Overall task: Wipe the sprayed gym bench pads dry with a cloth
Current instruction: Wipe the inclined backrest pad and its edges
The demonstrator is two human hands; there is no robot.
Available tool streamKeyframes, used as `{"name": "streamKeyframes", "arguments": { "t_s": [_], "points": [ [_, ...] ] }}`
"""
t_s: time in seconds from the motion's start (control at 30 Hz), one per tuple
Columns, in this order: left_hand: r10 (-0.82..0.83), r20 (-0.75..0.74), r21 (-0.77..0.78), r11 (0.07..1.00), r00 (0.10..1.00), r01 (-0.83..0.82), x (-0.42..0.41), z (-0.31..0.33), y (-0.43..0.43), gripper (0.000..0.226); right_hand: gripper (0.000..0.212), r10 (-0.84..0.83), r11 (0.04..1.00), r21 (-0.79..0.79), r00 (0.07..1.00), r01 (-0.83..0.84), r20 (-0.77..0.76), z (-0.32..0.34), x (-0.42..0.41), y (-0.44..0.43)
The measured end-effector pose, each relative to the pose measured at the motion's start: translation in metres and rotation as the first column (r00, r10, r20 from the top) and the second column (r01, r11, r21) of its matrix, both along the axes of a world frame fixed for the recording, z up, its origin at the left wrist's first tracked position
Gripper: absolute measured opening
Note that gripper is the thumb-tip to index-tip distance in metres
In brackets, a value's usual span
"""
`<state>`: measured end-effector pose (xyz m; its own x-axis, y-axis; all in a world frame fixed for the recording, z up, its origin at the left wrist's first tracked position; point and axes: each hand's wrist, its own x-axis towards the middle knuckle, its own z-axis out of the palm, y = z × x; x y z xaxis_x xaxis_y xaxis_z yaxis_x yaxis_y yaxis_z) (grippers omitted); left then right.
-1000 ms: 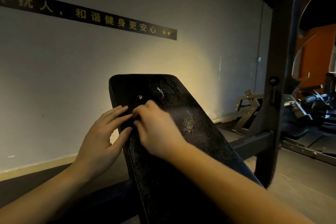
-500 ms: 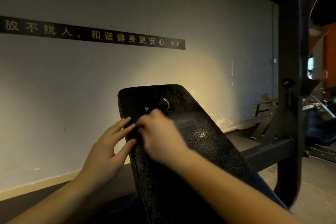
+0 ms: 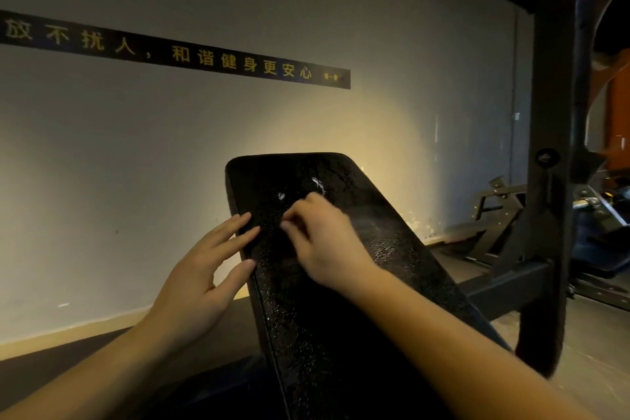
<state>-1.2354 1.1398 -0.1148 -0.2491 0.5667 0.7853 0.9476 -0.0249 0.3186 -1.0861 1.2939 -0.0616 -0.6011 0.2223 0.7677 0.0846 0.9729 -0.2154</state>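
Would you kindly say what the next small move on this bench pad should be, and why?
Probably sweep the right hand down the bench pad toward the body: droplets glisten below it, and the left hand braces the pad's left edge with straight fingers. No cloth is discernible.

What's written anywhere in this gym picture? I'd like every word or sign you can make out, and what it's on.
"放不扰人,和谐健身更安心": gold characters on the black strip across the wall. The strip runs off the left edge of the picture, so the start may be missing.
A small dumbbell symbol, not a word, ends the strip.
The bench pad shows no writing.
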Motion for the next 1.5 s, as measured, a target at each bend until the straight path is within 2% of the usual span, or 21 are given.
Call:
{"name": "streamKeyframes", "arguments": {
  "t_s": [0.07,0.13,0.2,0.27,0.33,0.4,0.47,0.57,0.63,0.7,0.77,0.83,0.9,0.97,1.07,1.17,1.23,1.37,1.43,1.5],
  "points": [
    [0.016,-0.011,-0.009,1.0,1.0,-0.016,-0.001,0.001,-0.002,0.053,0.021,0.069,0.992,0.106,0.997,-0.072,0.038,-0.003,0.009,-0.003],
    [0.002,-0.011,0.001,1.0,1.0,-0.002,-0.002,0.0,-0.003,0.052,0.02,-0.045,0.991,0.129,0.998,0.04,0.036,-0.001,0.021,0.028],
    [-0.014,-0.006,0.025,1.0,1.0,0.015,-0.002,-0.003,-0.001,0.052,0.02,-0.257,0.965,0.057,0.966,0.256,0.015,0.005,0.034,0.075],
    [-0.023,0.008,0.042,0.999,1.0,0.023,-0.002,-0.006,0.002,0.053,0.022,-0.424,0.901,-0.098,0.905,0.422,-0.001,0.012,0.043,0.11],
    [-0.028,0.017,0.059,0.998,0.999,0.027,-0.001,-0.007,0.004,0.053,0.022,-0.48,0.867,-0.152,0.877,0.475,0.007,0.016,0.033,0.101],
    [-0.031,0.02,0.076,0.997,0.999,0.029,-0.001,-0.008,0.006,0.053,0.019,-0.392,0.913,-0.125,0.92,0.389,-0.002,0.017,0.009,0.057],
    [-0.02,0.017,0.094,0.995,1.0,0.019,0.0,-0.009,0.007,0.052,0.015,-0.185,0.982,-0.023,0.983,0.185,0.009,0.012,-0.012,0.0],
    [-0.015,0.036,0.125,0.992,0.999,0.01,0.0,-0.009,0.008,0.05,0.014,0.028,0.985,0.164,0.993,-0.046,0.111,-0.003,-0.006,-0.044],
    [-0.024,0.014,0.128,0.992,1.0,0.022,-0.002,-0.009,0.007,0.05,0.016,-0.033,0.987,0.161,0.994,0.015,0.107,-0.004,0.012,-0.014],
    [-0.039,0.021,0.139,0.99,0.999,0.036,-0.002,-0.009,0.008,0.05,0.017,-0.245,0.967,0.098,0.965,0.235,0.096,-0.001,0.035,0.046],
    [-0.047,0.024,0.146,0.988,0.999,0.043,0.0,-0.009,0.009,0.049,0.019,-0.45,0.891,-0.027,0.888,0.454,0.093,0.005,0.057,0.104],
    [-0.043,0.024,0.144,0.989,0.999,0.039,0.001,-0.011,0.01,0.05,0.019,-0.53,0.839,-0.102,0.845,0.535,0.071,0.007,0.055,0.125],
    [-0.046,0.027,0.146,0.988,0.999,0.042,0.0,-0.01,0.01,0.05,0.017,-0.544,0.834,-0.068,0.836,0.548,0.067,0.01,0.032,0.106],
    [-0.045,0.018,0.145,0.989,0.999,0.042,-0.001,-0.01,0.009,0.049,0.016,-0.47,0.882,-0.003,0.882,0.471,0.03,0.013,0.004,0.071],
    [-0.024,-0.004,0.135,0.991,1.0,0.025,-0.004,-0.008,0.008,0.049,0.02,-0.212,0.975,0.075,0.976,0.209,0.043,0.014,-0.016,0.013],
    [0.006,-0.024,0.123,0.992,1.0,-0.003,-0.006,-0.008,0.007,0.05,0.019,0.014,0.987,0.16,0.995,-0.03,0.103,0.0,-0.004,-0.012],
    [0.001,-0.033,0.125,0.992,0.999,0.003,-0.006,-0.009,0.007,0.05,0.019,-0.027,0.993,0.117,0.996,0.016,0.09,0.0,0.007,0.014],
    [-0.016,-0.028,0.117,0.993,0.999,0.02,-0.007,-0.009,0.007,0.049,0.015,-0.309,0.948,-0.064,0.95,0.311,0.039,0.012,0.027,0.074],
    [-0.015,-0.032,0.114,0.993,0.999,0.018,-0.008,-0.009,0.007,0.049,0.014,-0.326,0.934,-0.156,0.945,0.321,-0.011,0.014,0.025,0.077],
    [-0.014,-0.04,0.11,0.994,0.999,0.018,-0.008,-0.008,0.006,0.049,0.02,-0.296,0.94,-0.178,0.955,0.291,-0.001,0.014,0.02,0.071]
  ]
}}
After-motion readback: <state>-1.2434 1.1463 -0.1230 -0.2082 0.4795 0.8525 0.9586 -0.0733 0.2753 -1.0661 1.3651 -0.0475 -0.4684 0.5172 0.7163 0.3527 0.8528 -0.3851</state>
